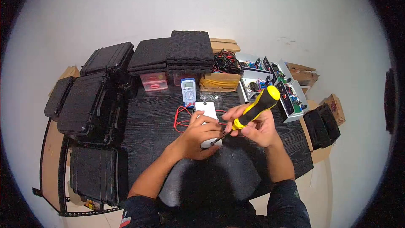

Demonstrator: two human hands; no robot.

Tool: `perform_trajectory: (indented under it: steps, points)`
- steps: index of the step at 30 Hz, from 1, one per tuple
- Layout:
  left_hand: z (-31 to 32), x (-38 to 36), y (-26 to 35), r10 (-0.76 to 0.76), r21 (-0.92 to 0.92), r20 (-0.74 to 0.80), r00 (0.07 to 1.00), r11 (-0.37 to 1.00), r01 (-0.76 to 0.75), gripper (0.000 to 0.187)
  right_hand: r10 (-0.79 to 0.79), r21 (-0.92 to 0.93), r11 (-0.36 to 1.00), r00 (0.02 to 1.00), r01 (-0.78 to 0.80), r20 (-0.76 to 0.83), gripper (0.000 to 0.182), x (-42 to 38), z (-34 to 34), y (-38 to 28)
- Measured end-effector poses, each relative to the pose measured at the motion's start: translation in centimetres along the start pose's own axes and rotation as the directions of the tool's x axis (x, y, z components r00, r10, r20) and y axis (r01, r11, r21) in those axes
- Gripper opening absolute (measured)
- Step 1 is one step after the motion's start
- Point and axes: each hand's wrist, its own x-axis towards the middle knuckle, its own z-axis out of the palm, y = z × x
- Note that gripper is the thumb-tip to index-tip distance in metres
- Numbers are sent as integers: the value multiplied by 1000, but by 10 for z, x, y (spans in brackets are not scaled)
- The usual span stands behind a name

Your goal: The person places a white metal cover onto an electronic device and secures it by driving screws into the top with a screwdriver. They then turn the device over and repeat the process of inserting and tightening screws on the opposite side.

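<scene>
Head view: a white box (207,114) is pinned flat on the dark counter (152,131) by the left hand (198,133), fingers closed over its near end. A screwdriver (255,107) with a yellow-and-black handle is gripped by the right hand (257,128), fingers wrapped shut round the handle; the shaft is tilted down-left, tip at the box's near right edge (exact contact cannot be told). Red test leads (182,118) are looped just left of the box and under the left hand. A multimeter (188,91) is seen beyond the box, upright face toward the camera. Black hard cases (90,101) are stacked at the left. Foam pads (177,52) are piled at the back over clear plastic tubs (154,81). Open white units with circuit boards (274,86) are stood at the right, a cardboard box of cables (221,74) between them and the tubs.
</scene>
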Motion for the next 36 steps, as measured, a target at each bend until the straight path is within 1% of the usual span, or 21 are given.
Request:
perform_trajectory:
  steps: [2,5,8,11,14,15,18,19,22,26,29,32,35,36]
  points:
    - [1,0,-1,7,-2,-10,1000,1000,-7,37,-20,-34,999,1000,19,-4,44,-1,0,2]
    - [2,0,-2,13,-3,-17,1000,1000,-13,40,-259,-47,963,960,265,103,43,4,-7,17]
    - [-2,1,-1,5,-12,15,1000,1000,-5,40,-200,131,973,976,188,85,42,5,-8,21]
    - [-2,0,-1,8,-10,26,1000,1000,-7,40,-58,-16,998,996,59,67,45,1,-4,2]
    - [-4,2,0,13,-16,16,1000,1000,-13,39,-72,-11,997,997,72,22,44,-2,-4,6]
    - [-4,2,0,15,-22,13,1000,1000,-14,38,-95,-49,994,995,97,32,46,-1,-8,10]
    - [-3,2,1,7,-11,17,1000,1000,-6,36,-260,-100,957,957,273,126,48,6,-14,19]
    - [-3,2,1,7,-7,21,1000,1000,-7,35,-217,-55,973,968,225,128,47,5,-12,16]
    - [-3,0,-2,8,1,27,1000,1000,-9,34,-31,4,1000,998,31,52,44,-1,-3,2]
    - [-2,1,-2,15,-14,11,1000,1000,-15,34,-61,-103,993,997,65,41,41,-3,-13,8]
    - [-3,2,0,9,-18,11,1000,1000,-9,34,-175,-154,971,983,181,50,40,0,-12,13]
    - [-2,1,-1,11,-6,11,1000,1000,-11,34,-203,-75,976,978,206,43,41,3,-5,15]
    - [-1,0,-2,9,4,17,1000,1000,-9,34,-44,40,998,999,43,12,42,1,2,2]
    - [-1,0,-2,6,6,20,1000,1000,-6,34,-33,23,999,999,33,20,42,1,1,1]
